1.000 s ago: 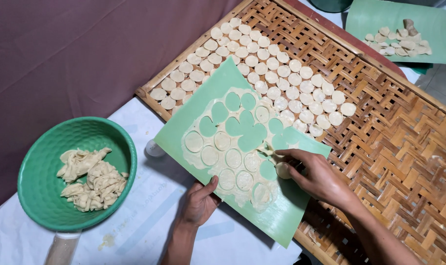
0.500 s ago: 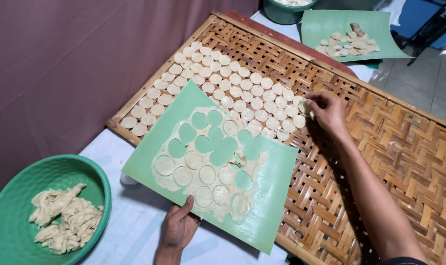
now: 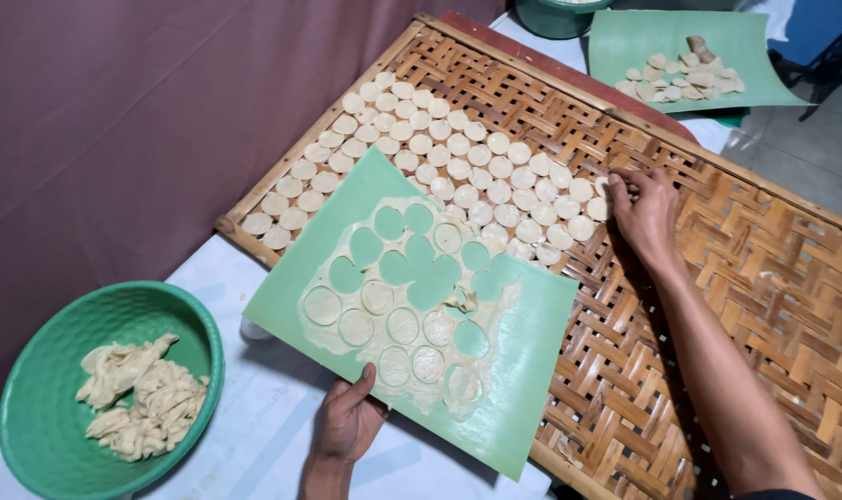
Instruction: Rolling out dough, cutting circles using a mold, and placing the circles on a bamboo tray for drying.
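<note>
The left hand [image 3: 349, 421], low in the frame, pinches the near edge of a smooth, pale green plastic sheet [image 3: 523, 389], thumb on top and fingers hidden beneath. On that sheet, at the middle of the frame, lies a thin rolled layer of cream dough [image 3: 398, 319], scored into circles and pierced by round holes where the green shows through. The sheet's far end rests over the edge of a large woven bamboo tray [image 3: 763, 278], whose flat strips cross in a herringbone weave.

The right hand [image 3: 645, 211], right of centre, has its fingertips drawn together on a small round dough disc [image 3: 602, 185] at the end of a row. Many matching cream discs [image 3: 458, 167] lie in close diagonal rows across the tray's upper-left part.

At the lower left, a round green plastic basin [image 3: 32, 370] holds ragged dough scraps [image 3: 138, 396]. At the upper right, a second green sheet [image 3: 643, 32] carries a loose pile of discs [image 3: 685, 79].
</note>
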